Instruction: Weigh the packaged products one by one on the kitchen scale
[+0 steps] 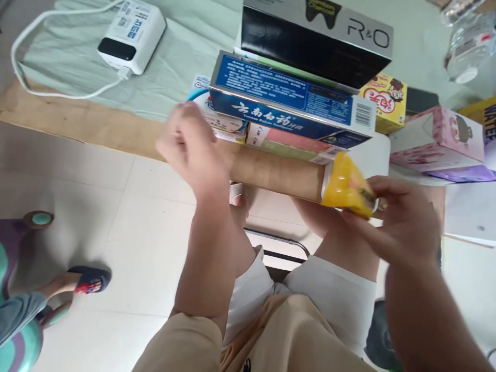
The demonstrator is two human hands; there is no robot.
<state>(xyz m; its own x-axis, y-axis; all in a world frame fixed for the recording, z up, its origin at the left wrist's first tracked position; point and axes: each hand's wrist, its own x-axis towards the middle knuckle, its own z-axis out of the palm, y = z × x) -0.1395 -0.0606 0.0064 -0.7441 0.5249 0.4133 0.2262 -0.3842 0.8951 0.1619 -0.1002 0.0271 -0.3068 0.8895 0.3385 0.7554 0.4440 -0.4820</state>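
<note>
The brown cardboard tube [277, 173] lies crosswise between the two hands, level and just nearer than the stack of boxes at the table edge; its left end runs in behind the left hand [191, 147] and its right end meets the yellow packet [346, 187] that the right hand [403, 219] pinches; the tube is plain, matt brown, long and round, with no print that can be read, and its left end is hidden by the knuckles; the packet is glossy yellow with a silvery rim where it meets the tube, and whether it caps the tube or merely lies against the end cannot be told; the left hand is curled into a loose fist with the back toward the camera, somewhat blurred, and seems closed about the tube's left end, though the contact itself is hidden; the right hand is partly closed, thumb and fingertips gripping the packet's near right corner, the other fingers bent under it; just beyond the tube stands a blue toothpaste box [290, 101] on top of flatter cartons, with a black box marked R&O [315, 41] farther off; to the far left a white power bank [132, 33] with its white cable lies on pale cloth; to the right sit a yellow cartoon box [385, 101] and a pink box [442, 139].
</note>
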